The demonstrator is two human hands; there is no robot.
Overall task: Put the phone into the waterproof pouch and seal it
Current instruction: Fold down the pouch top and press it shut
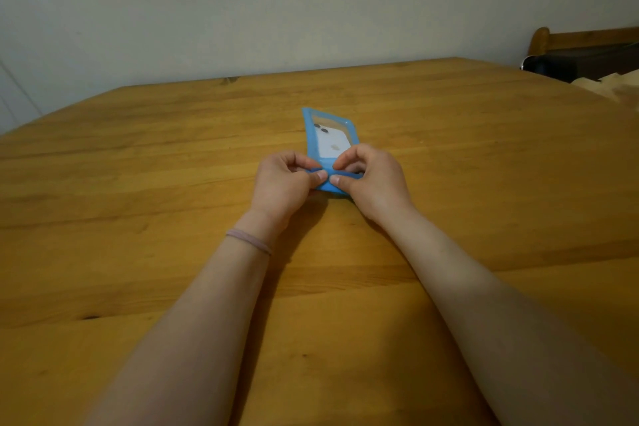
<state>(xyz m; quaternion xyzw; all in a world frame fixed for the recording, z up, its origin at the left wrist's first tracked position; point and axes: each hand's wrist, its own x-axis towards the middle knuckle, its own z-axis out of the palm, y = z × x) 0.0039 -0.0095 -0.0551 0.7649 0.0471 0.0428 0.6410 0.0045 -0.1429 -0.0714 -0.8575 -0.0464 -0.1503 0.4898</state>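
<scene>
A blue-edged waterproof pouch (312, 135) lies flat on the wooden table (173, 156), its length running away from me. Through its clear window shows a white phone (332, 142), back up, camera lenses at the far end. My left hand (285, 183) and my right hand (370, 180) both pinch the pouch's near blue end between thumb and fingers, thumbs almost touching at the middle. The near end of the pouch is partly hidden under my fingers, and I cannot tell whether its closure is shut.
A pale wall stands right behind the table's far edge. At the far right are a dark wooden bed frame (587, 36) and a beige cloth (615, 86). A thin hair band (249, 240) circles my left wrist.
</scene>
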